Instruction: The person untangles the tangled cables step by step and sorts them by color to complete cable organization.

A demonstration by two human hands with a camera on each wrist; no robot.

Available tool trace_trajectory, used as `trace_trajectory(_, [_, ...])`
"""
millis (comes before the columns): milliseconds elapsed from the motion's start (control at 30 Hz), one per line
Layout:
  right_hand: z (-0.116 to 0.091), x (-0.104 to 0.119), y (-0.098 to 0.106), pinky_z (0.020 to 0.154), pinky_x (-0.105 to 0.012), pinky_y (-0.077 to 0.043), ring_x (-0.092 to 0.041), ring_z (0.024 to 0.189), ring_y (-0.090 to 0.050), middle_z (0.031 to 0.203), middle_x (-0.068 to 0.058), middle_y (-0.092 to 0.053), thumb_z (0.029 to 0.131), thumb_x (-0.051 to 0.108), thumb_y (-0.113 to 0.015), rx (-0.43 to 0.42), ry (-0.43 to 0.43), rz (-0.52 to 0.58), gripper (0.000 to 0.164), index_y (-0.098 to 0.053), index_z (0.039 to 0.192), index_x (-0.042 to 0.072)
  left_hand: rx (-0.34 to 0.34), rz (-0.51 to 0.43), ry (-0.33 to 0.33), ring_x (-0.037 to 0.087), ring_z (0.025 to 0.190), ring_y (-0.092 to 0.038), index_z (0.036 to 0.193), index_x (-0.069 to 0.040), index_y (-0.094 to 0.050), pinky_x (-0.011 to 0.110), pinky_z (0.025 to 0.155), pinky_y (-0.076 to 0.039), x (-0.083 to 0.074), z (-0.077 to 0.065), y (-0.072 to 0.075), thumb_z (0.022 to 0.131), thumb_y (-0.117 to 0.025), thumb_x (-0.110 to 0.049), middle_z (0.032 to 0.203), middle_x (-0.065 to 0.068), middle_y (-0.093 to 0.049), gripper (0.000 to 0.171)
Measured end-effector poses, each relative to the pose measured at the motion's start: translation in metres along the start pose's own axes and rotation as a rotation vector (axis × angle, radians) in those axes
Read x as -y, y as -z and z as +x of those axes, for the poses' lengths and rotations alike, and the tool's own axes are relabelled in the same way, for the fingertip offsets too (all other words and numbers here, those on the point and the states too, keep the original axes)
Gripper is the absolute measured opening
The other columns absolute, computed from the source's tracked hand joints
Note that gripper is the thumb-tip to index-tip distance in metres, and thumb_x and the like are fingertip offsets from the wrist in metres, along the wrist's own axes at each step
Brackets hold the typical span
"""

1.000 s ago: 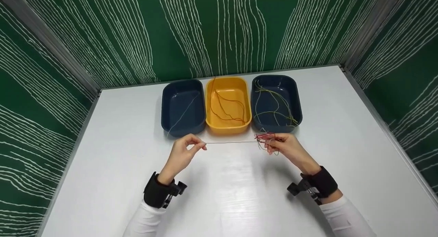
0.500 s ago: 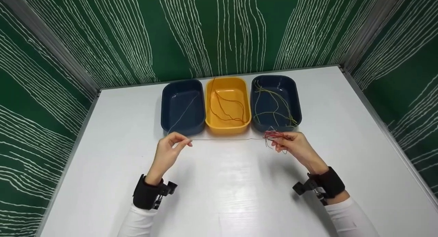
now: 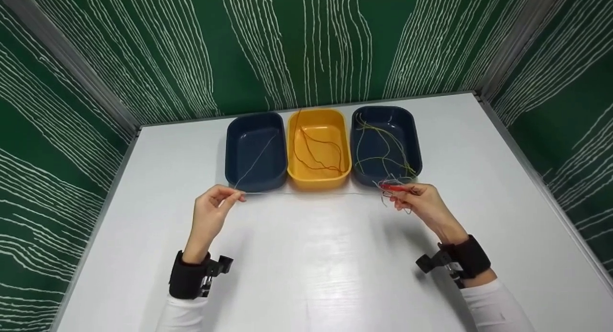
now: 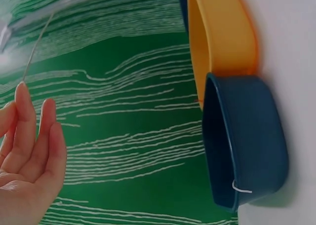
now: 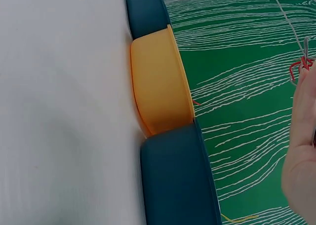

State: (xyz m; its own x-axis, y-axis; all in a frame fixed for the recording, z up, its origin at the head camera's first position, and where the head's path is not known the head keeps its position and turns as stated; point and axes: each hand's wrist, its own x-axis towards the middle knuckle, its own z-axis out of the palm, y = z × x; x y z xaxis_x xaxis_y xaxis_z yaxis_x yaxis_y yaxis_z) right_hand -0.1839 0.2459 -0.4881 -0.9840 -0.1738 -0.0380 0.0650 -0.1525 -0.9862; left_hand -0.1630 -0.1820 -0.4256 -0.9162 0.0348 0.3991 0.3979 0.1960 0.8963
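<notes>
My left hand [image 3: 210, 210] pinches the end of a thin pale string [image 3: 297, 193] between thumb and index finger, in front of the left navy box. The string runs taut across to my right hand [image 3: 426, 205], which grips a tangled bundle of red and grey strings [image 3: 393, 188] by the right navy box. In the left wrist view, the string [image 4: 37, 45] rises from the left index fingertip, and the other fingers are spread loosely. The right wrist view shows red and grey loops [image 5: 302, 64] at the right fingertips, partly cut off by the frame's edge.
Three boxes stand side by side at the table's back. The left navy box [image 3: 246, 154] holds one pale string. Orange strings lie in the yellow box [image 3: 318, 182], yellow-green and pale ones in the right navy box [image 3: 387, 110]. Green, white-streaked walls [image 3: 249, 92] enclose the white table [image 3: 306, 265].
My left hand has moved left and my right hand slightly right. The string stretched between them has grown longer as it slides out of the bundle.
</notes>
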Motion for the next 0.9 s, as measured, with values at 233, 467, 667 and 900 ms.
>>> trace_trajectory(233, [0.003, 0.001, 0.005, 0.063, -0.019, -0.051, -0.007, 0.065, -0.061, 0.082, -0.001, -0.07, 0.087, 0.005, -0.059, 0.015, 0.001, -0.008, 0.016, -0.072, 0.091, 0.014, -0.06, 0.031, -0.025, 0.004, 0.071, -0.062, 0.084, 0.014, -0.06, 0.016, 0.072, -0.047, 0.0, -0.001, 0.008, 0.083, -0.061, 0.004, 0.075, 0.006, -0.068, 0.01])
trace_trajectory(467, [-0.011, 0.002, 0.032, 0.056, -0.017, -0.05, -0.008, 0.057, -0.061, 0.074, -0.004, -0.069, 0.088, -0.005, -0.053, -0.134, 0.018, 0.132, 0.024, -0.07, 0.081, 0.01, -0.331, -0.017, 0.044, 0.009, 0.069, -0.064, 0.083, 0.015, -0.059, 0.018, 0.074, -0.048, -0.006, -0.007, 0.05, 0.082, -0.061, 0.006, 0.07, -0.005, -0.068, 0.01])
trace_trajectory(667, [-0.011, -0.001, 0.029, 0.059, -0.019, -0.051, -0.009, 0.059, -0.062, 0.074, -0.004, -0.069, 0.087, -0.002, -0.056, -0.071, 0.032, 0.097, 0.018, -0.07, 0.083, 0.01, -0.34, -0.104, 0.059, 0.014, 0.074, -0.065, 0.086, 0.014, -0.058, 0.024, 0.081, -0.047, -0.013, -0.002, 0.057, 0.084, -0.063, -0.003, 0.074, 0.0, -0.068, 0.018])
trace_trajectory(900, [-0.013, -0.005, 0.022, 0.06, -0.018, -0.051, -0.008, 0.062, -0.062, 0.077, -0.003, -0.07, 0.089, -0.003, -0.053, -0.013, 0.017, 0.066, 0.023, -0.07, 0.085, 0.012, -0.347, -0.132, 0.075, 0.015, 0.075, -0.065, 0.085, 0.009, -0.06, 0.025, 0.081, -0.047, -0.019, 0.001, 0.05, 0.083, -0.064, -0.003, 0.074, 0.001, -0.069, 0.014])
